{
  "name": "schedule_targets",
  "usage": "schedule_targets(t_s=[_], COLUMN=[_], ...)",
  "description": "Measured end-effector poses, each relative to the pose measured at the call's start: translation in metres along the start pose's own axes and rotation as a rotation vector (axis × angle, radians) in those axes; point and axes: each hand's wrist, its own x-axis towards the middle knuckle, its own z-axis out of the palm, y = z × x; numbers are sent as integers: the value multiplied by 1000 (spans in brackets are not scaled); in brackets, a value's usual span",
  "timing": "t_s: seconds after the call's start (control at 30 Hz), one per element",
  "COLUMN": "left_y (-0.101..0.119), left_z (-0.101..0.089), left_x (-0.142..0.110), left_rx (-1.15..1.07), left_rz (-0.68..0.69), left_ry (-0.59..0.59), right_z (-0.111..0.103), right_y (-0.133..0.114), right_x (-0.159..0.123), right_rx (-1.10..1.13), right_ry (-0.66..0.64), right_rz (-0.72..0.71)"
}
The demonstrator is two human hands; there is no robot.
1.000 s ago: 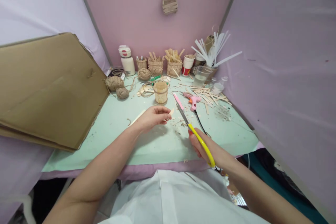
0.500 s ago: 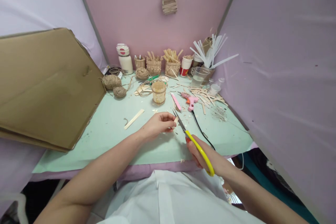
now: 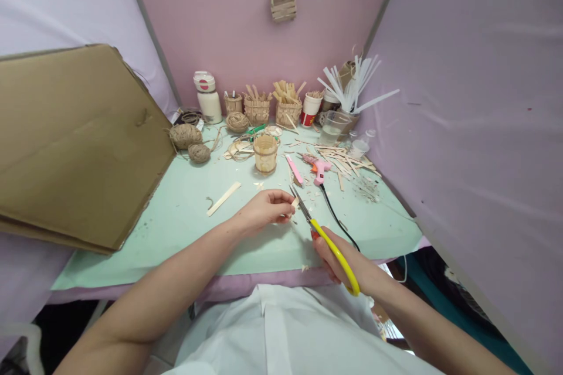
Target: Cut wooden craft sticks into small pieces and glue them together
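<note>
Left hand (image 3: 269, 206) finger-pinching a wood strip (image 3: 295, 203) I judge light, stiff, splittable, best held endwise; right hand (image 3: 331, 253) curled round scissors (image 3: 309, 220).

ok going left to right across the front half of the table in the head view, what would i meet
Cardboard → loose wooden strip → left hand → yellow-handled scissors

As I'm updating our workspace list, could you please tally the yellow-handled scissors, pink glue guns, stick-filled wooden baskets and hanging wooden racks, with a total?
Yellow-handled scissors: 1
Pink glue gun: 1
Stick-filled wooden baskets: 2
Hanging wooden rack: 1
Total: 5
</note>
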Motion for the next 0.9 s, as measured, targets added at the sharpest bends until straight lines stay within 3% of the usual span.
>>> schedule_targets(t_s=[0.5,0.9], left_y=[3,0], left_z=[-1,-7], left_x=[-3,0], left_rx=[-59,-22], left_rz=[-49,-54], left_ry=[-68,-183], right_z=[-4,-17], right_y=[10,0], right_x=[-1,-13], right_rx=[-98,-111], right_ry=[-14,-72], right_rz=[-24,21])
